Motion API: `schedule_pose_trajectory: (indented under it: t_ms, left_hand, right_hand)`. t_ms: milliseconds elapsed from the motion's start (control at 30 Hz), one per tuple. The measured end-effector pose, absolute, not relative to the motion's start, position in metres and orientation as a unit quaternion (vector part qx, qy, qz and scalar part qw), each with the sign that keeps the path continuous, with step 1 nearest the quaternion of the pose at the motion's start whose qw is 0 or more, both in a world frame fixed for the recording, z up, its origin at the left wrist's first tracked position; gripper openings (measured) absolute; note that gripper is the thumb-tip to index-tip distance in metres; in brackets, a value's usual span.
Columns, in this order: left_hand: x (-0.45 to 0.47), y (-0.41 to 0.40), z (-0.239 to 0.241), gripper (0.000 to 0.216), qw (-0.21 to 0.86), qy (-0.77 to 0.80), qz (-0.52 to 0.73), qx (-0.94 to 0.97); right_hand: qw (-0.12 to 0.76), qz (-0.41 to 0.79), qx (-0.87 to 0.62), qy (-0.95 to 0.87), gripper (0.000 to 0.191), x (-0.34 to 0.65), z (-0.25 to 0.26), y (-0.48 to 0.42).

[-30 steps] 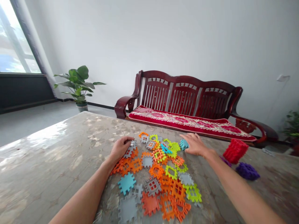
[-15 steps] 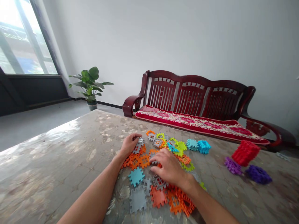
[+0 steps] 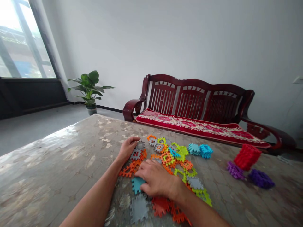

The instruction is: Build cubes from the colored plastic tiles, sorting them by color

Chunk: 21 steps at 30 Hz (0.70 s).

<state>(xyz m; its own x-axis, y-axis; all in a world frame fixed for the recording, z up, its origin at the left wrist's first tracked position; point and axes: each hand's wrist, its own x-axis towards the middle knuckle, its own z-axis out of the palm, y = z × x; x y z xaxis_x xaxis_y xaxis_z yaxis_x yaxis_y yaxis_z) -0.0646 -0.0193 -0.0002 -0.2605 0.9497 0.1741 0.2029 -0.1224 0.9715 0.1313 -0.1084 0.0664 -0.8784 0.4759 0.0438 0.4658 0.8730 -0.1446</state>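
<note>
My left hand rests at the left edge of the pile, its fingers curled round the far side of a grey notched tile; its thumb is hidden. A grey window tile lies close by its palm. My right hand reaches over the near part of the pile with fingers spread, covering part of a teal tile. Orange tiles lie between the hands. In front of the right hand are a plain grey tile and a red-orange tile.
Lime tiles and orange pieces spread behind the right hand. Farther right stand teal tiles, a blue stack, a red stack and purple stacks. A wooden bench stands beyond the patterned table.
My right hand has moved left and nearer to me, now over the teal tile. Tiles behind it have come into view. My left hand stays by the grey tiles.
</note>
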Motion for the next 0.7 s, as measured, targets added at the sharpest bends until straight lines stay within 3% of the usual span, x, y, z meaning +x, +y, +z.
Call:
schedule_pose_trajectory:
  t_ms: [300, 700]
  left_hand:
    - [-0.064, -0.019, 0.002, 0.037, 0.321, 0.586, 0.529, 0.524]
    - [-0.065, -0.017, -0.001, 0.042, 0.33, 0.593, 0.52, 0.519]
  right_hand:
    - [0.029, 0.043, -0.19, -0.98, 0.026, 0.129, 0.067, -0.108]
    - [0.019, 0.072, -0.299, -0.951, 0.034, 0.14, 0.069, -0.109]
